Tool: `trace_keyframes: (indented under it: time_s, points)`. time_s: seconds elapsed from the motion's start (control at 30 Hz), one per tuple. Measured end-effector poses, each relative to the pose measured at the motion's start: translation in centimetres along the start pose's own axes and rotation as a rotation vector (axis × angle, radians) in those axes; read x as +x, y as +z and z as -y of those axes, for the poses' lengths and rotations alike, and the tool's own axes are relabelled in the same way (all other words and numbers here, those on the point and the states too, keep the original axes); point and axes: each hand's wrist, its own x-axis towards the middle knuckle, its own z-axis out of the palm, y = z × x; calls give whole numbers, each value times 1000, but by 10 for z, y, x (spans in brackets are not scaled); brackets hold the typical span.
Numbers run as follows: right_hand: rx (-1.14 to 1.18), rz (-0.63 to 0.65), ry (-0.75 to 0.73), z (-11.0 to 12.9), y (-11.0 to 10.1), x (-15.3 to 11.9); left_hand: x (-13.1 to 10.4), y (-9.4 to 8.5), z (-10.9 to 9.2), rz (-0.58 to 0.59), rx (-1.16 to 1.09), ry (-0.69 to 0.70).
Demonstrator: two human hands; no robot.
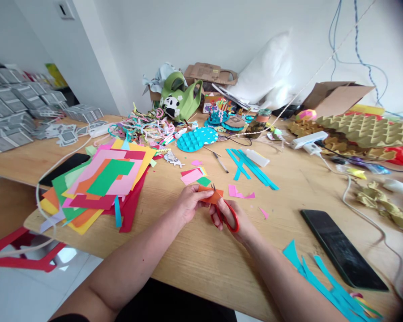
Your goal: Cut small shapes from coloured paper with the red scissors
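My left hand (189, 202) pinches a small orange piece of paper (208, 195) by its left side, over the middle of the wooden table. A pair of scissors with red handles (234, 219) is in my right hand (237, 218), its blades across the right part of the orange paper. Just behind lie small cut pieces in pink (191, 176) and green (204, 181). Pink scraps (241, 192) are scattered to the right of the scissors. Long blue paper strips (253, 167) lie farther back on the right.
Stacked coloured paper sheets (102, 179) lie on the left. A black phone (344, 250) and more blue strips (325, 286) are at right front. Behind are a pen (220, 162), a green panda bag (181, 98), egg trays (366, 127) and a power strip (309, 139) with cables.
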Motion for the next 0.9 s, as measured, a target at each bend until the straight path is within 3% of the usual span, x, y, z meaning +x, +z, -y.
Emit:
trace_keyframes:
  time_s: [0.3, 0.9]
  points:
    - [-30, 2, -2, 4, 1, -2, -1, 2, -2, 56, -4, 1]
    - [-38, -31, 23, 5, 2, -2, 0, 1, 0, -13, 0, -7]
